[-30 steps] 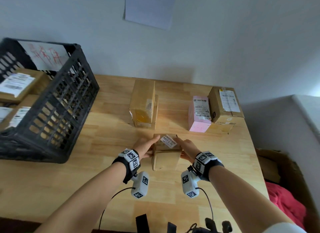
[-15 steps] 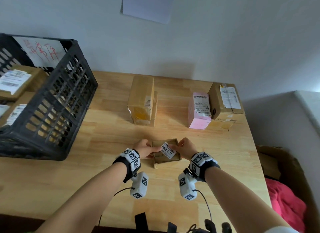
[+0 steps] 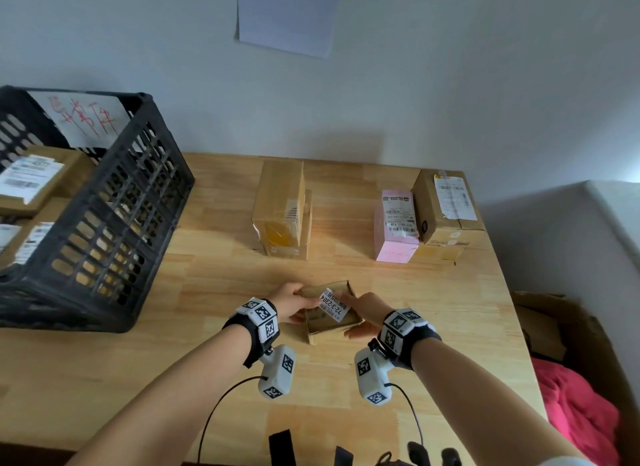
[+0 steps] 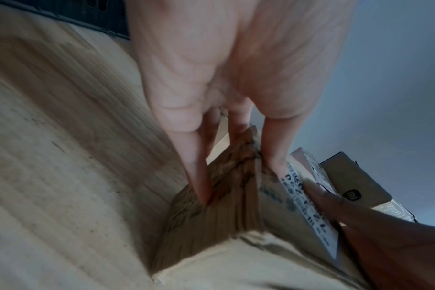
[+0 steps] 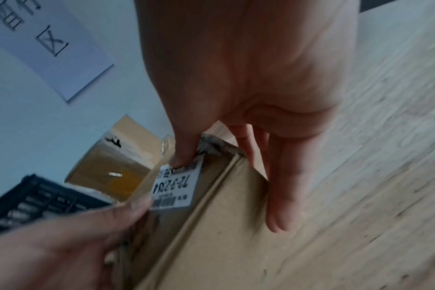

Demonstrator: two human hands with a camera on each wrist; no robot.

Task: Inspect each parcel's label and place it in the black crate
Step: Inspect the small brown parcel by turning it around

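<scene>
The head view looks forward and down from above the table [image 3: 214, 354], taking in the wall and black crate [image 3: 104, 223]. Each wrist view looks along its hand, very close and somewhat blurred. All three share the small box [image 3: 329, 313] with its label [image 5: 176, 186]; the right wrist view probably catches the crate's corner.
</scene>
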